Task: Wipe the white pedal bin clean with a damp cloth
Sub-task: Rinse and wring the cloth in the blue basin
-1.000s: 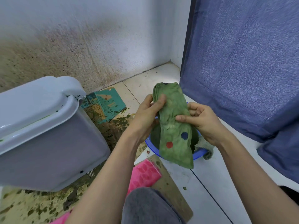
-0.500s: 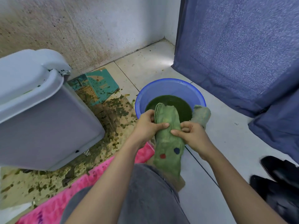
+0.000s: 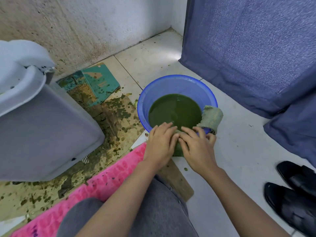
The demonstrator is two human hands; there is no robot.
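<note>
White pedal bin [image 3: 42, 134], specks on lid (shut); left hand [image 3: 160, 144], right hand [image 3: 196, 148] pressing flat on green cloth [image 3: 178, 152].

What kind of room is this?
Probably a washing or utility corner at home: a tiled floor, a stained wall, a blue basin of murky green water and a white pedal bin nearby.

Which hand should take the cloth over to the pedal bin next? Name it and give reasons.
Probably left. The left hand presses the green cloth on the side nearer the white pedal bin, which stands to the person's left. The right hand lies farther away and would have to cross over.
</note>
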